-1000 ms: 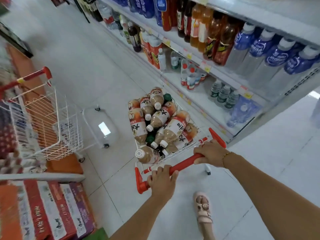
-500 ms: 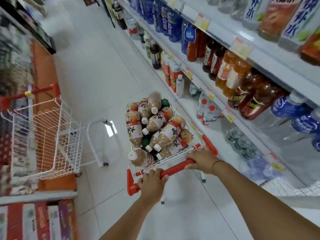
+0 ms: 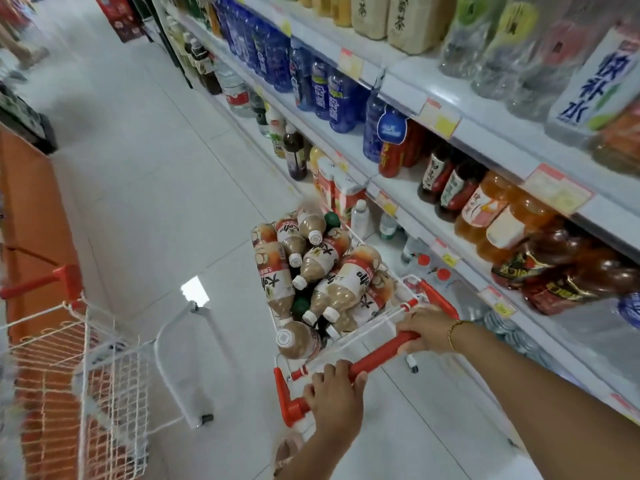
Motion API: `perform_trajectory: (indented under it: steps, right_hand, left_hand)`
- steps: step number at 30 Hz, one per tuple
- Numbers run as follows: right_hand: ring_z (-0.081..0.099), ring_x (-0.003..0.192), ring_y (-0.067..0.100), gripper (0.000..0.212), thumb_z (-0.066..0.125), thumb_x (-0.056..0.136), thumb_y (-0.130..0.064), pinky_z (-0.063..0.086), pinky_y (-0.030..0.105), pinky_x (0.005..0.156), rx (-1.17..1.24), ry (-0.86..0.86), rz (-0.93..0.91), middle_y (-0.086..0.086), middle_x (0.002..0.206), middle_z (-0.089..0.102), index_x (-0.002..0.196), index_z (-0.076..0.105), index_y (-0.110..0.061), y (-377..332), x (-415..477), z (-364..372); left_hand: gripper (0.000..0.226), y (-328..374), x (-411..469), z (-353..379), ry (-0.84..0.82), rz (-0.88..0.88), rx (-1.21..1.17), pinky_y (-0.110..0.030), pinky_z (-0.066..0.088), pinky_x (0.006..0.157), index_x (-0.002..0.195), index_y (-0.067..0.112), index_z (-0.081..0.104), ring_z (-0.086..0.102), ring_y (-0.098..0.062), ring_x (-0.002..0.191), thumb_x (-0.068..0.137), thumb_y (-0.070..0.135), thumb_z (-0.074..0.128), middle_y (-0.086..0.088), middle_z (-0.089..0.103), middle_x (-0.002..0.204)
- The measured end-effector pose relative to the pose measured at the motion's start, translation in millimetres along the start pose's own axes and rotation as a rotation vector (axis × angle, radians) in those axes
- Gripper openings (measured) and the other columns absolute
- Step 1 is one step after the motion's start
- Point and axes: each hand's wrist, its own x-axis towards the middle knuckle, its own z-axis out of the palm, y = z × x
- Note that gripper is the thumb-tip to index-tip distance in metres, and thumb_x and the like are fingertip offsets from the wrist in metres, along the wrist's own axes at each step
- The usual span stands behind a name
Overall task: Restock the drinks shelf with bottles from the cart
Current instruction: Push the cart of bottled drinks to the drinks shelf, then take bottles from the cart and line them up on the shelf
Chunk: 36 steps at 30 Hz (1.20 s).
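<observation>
Bottles (image 3: pixel 320 268) of brown drink lie heaped in the small cart (image 3: pixel 367 336) just ahead of your hands. Your left hand (image 3: pixel 334 393) and right hand (image 3: pixel 427 330) each curl round its red handle (image 3: pixel 377 355). The drinks shelf (image 3: pixel 491 136) edge runs close beside your right hand. Open floor (image 3: pixel 173 202) lies left of your left hand, up to a second wire cart (image 3: pixel 114 375).

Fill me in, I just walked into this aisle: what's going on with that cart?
A person grips the red handle of a small wire cart with the left hand and right hand. The cart, piled with brown white-capped bottles, stands beside the drinks shelf. No bottle is in hand yet.
</observation>
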Motion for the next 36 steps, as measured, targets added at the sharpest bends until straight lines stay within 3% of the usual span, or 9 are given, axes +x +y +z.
perform_trajectory:
  steps: [7, 11, 17, 21, 24, 26, 29, 32, 36]
  right_hand:
    - [0.054, 0.095, 0.011, 0.027, 0.072, 0.077, -0.036, 0.046, 0.029, 0.089, 0.355, 0.081, 0.125, -0.010, 0.100, 0.064, 0.103, 0.069, -0.030, 6.3, 38.2, -51.8]
    - [0.053, 0.085, 0.006, 0.030, 0.076, 0.074, -0.033, 0.043, 0.022, 0.079, 0.412, 0.098, 0.172, -0.022, 0.082, 0.060, 0.104, 0.072, -0.031, 13.6, 49.9, -74.5]
    - [0.055, 0.090, 0.010, 0.033, 0.074, 0.073, -0.042, 0.045, 0.028, 0.082, 0.358, 0.053, 0.201, -0.014, 0.090, 0.063, 0.104, 0.071, -0.036, 24.6, 52.4, -87.9]
    - [0.052, 0.081, 0.004, 0.033, 0.075, 0.071, -0.042, 0.038, 0.017, 0.067, 0.375, -0.014, 0.224, -0.017, 0.083, 0.061, 0.103, 0.071, -0.034, 20.4, 53.4, -92.7]
    - [0.058, 0.088, 0.009, 0.029, 0.073, 0.073, -0.042, 0.046, 0.024, 0.077, 0.334, -0.063, 0.249, -0.013, 0.093, 0.066, 0.101, 0.071, -0.034, 14.5, 51.2, -94.3]
    - [0.060, 0.094, 0.015, 0.026, 0.069, 0.078, -0.041, 0.048, 0.028, 0.083, 0.322, -0.104, 0.257, -0.008, 0.100, 0.067, 0.101, 0.070, -0.031, 10.5, 44.6, -98.2]
    - [0.054, 0.097, 0.013, 0.028, 0.062, 0.086, -0.031, 0.043, 0.022, 0.081, 0.297, -0.030, 0.251, -0.005, 0.111, 0.061, 0.113, 0.064, -0.023, 12.2, 42.2, -118.5]
    - [0.050, 0.102, 0.015, 0.040, 0.063, 0.083, -0.019, 0.044, 0.026, 0.087, 0.213, 0.219, 0.198, 0.001, 0.121, 0.051, 0.121, 0.055, -0.031, 17.6, 62.7, -153.2]
    - [0.037, 0.129, 0.024, 0.071, 0.068, 0.075, -0.008, 0.041, 0.040, 0.102, -0.051, 0.187, 0.082, 0.001, 0.142, 0.036, 0.134, 0.040, -0.037, 12.9, 109.6, -184.1]
  left_hand:
    - [0.037, 11.2, 65.0, -42.4, -0.037, 0.025, -0.005, -0.041, 0.021, 0.106, 0.122, 0.029, 0.046, 0.040, -0.020, 0.120, 0.096, 0.051, 0.031, 0.007, 0.050, 0.123]
    - [0.038, 20.3, 85.7, -56.6, -0.035, 0.058, 0.019, -0.041, 0.022, 0.105, 0.123, 0.026, 0.046, 0.041, -0.021, 0.120, 0.096, 0.049, 0.032, 0.004, 0.051, 0.123]
    - [0.041, 34.6, 102.9, -67.2, -0.149, 0.054, 0.033, -0.042, 0.021, 0.106, 0.123, 0.023, 0.046, 0.041, -0.022, 0.121, 0.096, 0.050, 0.031, 0.002, 0.051, 0.125]
    - [0.038, 34.0, 105.7, -81.0, -0.310, 0.005, -0.049, -0.041, 0.025, 0.106, 0.124, 0.022, 0.048, 0.044, -0.024, 0.122, 0.097, 0.043, 0.033, -0.001, 0.053, 0.123]
    - [0.021, 19.0, 111.2, -106.0, -0.462, 0.014, -0.374, -0.039, 0.045, 0.098, 0.110, 0.013, 0.058, 0.057, -0.024, 0.103, 0.096, 0.022, 0.045, -0.003, 0.057, 0.100]
    - [0.006, 5.0, 116.0, -124.4, -0.499, -0.157, -0.717, -0.034, 0.049, 0.087, 0.090, 0.014, 0.061, 0.058, -0.020, 0.087, 0.090, 0.012, 0.056, -0.002, 0.060, 0.090]
    - [0.005, -25.1, 119.4, -141.5, -0.251, -0.279, -0.777, -0.034, 0.048, 0.075, 0.075, 0.010, 0.064, 0.061, -0.025, 0.076, 0.080, 0.008, 0.065, -0.012, 0.066, 0.082]
    - [0.032, -33.4, 115.3, -150.7, 0.042, -0.175, -0.494, -0.025, 0.045, 0.062, 0.093, 0.012, 0.051, 0.058, -0.020, 0.080, 0.075, 0.022, 0.075, -0.002, 0.058, 0.090]
    - [0.061, -20.2, 120.9, -130.3, 0.120, 0.046, -0.457, -0.036, 0.054, 0.078, 0.116, 0.019, 0.044, 0.053, -0.018, 0.092, 0.068, 0.015, 0.081, 0.005, 0.038, 0.109]
